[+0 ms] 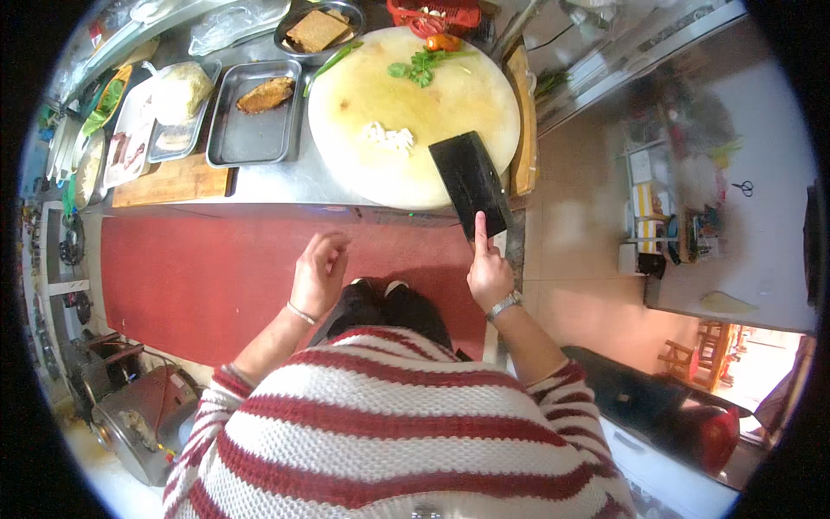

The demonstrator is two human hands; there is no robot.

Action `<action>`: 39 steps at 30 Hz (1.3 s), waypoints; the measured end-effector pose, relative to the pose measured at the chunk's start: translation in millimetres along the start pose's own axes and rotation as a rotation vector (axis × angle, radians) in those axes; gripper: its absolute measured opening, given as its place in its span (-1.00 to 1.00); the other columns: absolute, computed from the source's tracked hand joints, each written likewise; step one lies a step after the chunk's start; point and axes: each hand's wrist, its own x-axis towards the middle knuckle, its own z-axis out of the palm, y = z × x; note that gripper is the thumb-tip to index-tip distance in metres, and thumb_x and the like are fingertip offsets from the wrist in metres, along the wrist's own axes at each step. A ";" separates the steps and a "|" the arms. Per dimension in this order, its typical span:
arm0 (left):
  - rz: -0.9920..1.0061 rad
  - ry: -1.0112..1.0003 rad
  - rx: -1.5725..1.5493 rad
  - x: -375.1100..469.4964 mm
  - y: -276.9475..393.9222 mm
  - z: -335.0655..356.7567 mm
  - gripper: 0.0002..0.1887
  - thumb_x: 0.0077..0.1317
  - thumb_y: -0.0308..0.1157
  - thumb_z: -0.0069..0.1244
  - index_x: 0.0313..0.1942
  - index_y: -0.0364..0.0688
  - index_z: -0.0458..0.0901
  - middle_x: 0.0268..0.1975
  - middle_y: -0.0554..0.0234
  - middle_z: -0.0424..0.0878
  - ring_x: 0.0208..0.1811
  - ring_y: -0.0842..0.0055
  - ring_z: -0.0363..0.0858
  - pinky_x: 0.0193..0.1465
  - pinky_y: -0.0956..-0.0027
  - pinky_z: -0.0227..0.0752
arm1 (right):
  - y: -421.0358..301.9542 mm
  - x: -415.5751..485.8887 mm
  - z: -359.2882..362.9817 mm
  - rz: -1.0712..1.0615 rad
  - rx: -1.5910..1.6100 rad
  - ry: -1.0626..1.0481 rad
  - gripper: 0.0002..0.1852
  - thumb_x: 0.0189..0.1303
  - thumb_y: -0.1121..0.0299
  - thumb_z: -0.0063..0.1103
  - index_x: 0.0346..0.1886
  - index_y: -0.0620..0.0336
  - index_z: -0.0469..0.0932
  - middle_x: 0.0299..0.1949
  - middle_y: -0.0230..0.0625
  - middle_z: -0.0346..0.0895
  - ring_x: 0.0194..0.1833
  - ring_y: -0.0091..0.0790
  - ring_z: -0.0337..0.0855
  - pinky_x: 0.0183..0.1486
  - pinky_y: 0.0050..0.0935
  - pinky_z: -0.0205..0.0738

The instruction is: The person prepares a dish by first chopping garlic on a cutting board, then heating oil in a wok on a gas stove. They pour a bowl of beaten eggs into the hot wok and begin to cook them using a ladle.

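Observation:
My right hand point(491, 276) grips a Chinese cleaver point(467, 175), its index finger stretched along the dark blade. The handle is mostly hidden by the hand. Part of the blade lies over the near right rim of a round, pale chopping block point(363, 168). Small chopped white pieces point(389, 137) sit in a pile on the block, left of the blade. Toward its far edge are green herb leaves point(418, 68), an orange-red pepper point(443, 43) and a cut red piece point(426, 26). My left hand point(321, 272) is held before the counter with loosely curled fingers and nothing in it.
Left of the block, a metal tray point(253, 136) holds a browned piece of food point(266, 95). Beyond it stands a bowl of brown slabs point(318, 30). Further left are a bagged cabbage point(181, 91), a white meat tray point(130, 139) and a wooden board point(172, 181). A red basket point(467, 14) stands behind.

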 end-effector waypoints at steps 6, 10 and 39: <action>-0.019 -0.044 -0.100 -15.2 -21.6 -8.2 -0.78 0.27 -0.64 0.05 -0.07 -0.30 0.64 -0.08 0.01 0.66 -0.19 0.25 0.72 -0.22 0.34 0.64 | -1.7 -8.3 -16.9 0.093 0.063 -0.023 0.01 0.11 0.58 0.08 0.61 -0.15 -0.19 -0.34 0.17 0.63 -0.30 0.14 0.70 -0.26 0.03 0.57; -0.016 -0.134 -0.124 -13.0 -28.5 -1.9 -0.77 0.24 -0.63 0.06 -0.09 -0.31 0.64 -0.15 -0.05 0.66 -0.21 0.21 0.71 -0.19 0.30 0.62 | -15.4 -23.0 -54.7 0.050 0.348 0.173 -0.03 0.12 0.64 0.07 0.60 -0.16 -0.08 -0.33 -0.04 0.62 -0.36 -0.14 0.68 -0.30 -0.19 0.56; 0.209 0.149 0.570 206.4 78.7 200.9 -0.75 0.18 -0.38 0.13 -0.16 -0.29 0.59 -0.17 -0.08 0.59 -0.06 0.05 0.53 0.09 0.14 0.45 | 145.0 41.4 -129.8 -0.056 1.218 -0.307 -0.70 0.35 0.49 0.17 0.10 0.35 0.42 -0.47 -0.53 0.39 -0.53 -0.72 0.37 -0.48 -0.62 0.31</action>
